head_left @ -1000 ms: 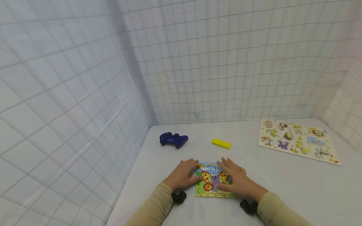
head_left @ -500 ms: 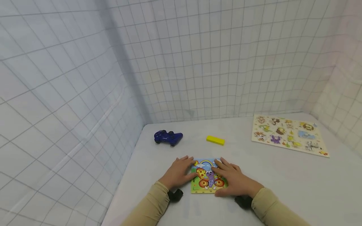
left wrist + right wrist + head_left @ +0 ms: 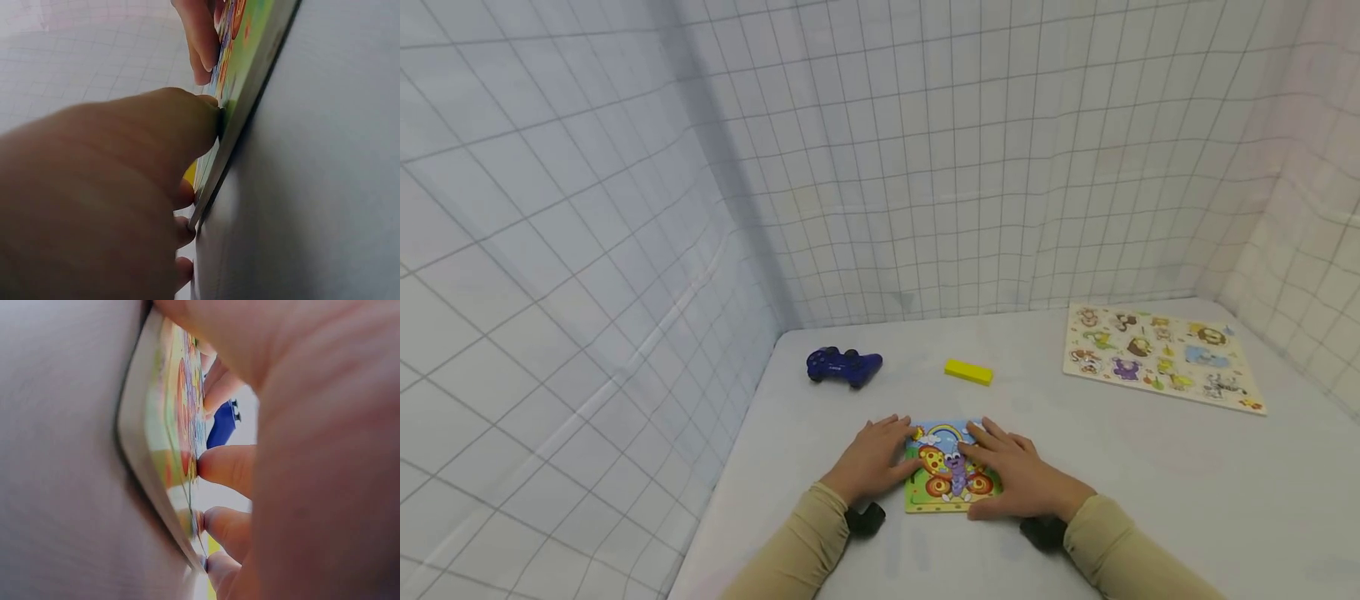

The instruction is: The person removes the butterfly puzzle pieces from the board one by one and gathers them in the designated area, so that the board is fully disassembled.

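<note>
A small square butterfly puzzle (image 3: pixel 956 481) lies flat on the white table, its picture facing up, a purple butterfly under a rainbow. On its left edge rests my left hand (image 3: pixel 870 460); in the left wrist view the thumb (image 3: pixel 187 119) presses on the board's face near the rim. My right hand (image 3: pixel 1028 482) spreads over the right side and covers part of the right wing. Its fingertips touch the picture in the right wrist view, as with this finger (image 3: pixel 228 467), and its thumb lies at the near edge.
A blue game controller (image 3: pixel 844 367) sits at the back left. Behind the puzzle lies a yellow block (image 3: pixel 968 372). A larger animal puzzle board (image 3: pixel 1157 354) is at the back right. White gridded cloth walls (image 3: pixel 910 167) enclose the back and sides.
My right thumb has slid off the butterfly's body toward the near edge, with the fingers resettling on the puzzle. The left hand stays in place. The head view has shifted slightly.
</note>
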A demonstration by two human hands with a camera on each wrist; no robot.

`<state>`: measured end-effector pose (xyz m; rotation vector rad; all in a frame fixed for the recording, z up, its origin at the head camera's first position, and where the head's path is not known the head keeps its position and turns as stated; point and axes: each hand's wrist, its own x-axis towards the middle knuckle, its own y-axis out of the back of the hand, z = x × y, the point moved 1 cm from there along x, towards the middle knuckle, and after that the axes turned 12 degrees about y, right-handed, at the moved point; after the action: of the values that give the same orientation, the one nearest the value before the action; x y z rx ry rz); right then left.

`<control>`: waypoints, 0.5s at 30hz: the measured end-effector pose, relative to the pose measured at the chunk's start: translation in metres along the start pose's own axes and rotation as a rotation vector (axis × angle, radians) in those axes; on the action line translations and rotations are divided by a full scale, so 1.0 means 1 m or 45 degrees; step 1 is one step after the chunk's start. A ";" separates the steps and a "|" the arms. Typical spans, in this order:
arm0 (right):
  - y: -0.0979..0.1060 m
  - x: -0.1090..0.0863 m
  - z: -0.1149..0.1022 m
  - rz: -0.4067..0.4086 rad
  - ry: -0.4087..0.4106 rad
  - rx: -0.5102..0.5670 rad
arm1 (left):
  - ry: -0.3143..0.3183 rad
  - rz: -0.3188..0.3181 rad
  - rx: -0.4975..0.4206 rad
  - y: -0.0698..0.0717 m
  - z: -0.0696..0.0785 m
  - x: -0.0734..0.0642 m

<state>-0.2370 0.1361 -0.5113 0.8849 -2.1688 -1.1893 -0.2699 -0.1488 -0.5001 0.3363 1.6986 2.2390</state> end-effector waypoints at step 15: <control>0.000 -0.001 0.000 -0.019 -0.004 0.005 | 0.020 -0.008 -0.006 -0.002 0.000 0.001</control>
<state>-0.2362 0.1370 -0.5115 0.9032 -2.1713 -1.1948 -0.2703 -0.1480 -0.5018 0.3125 1.7000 2.2463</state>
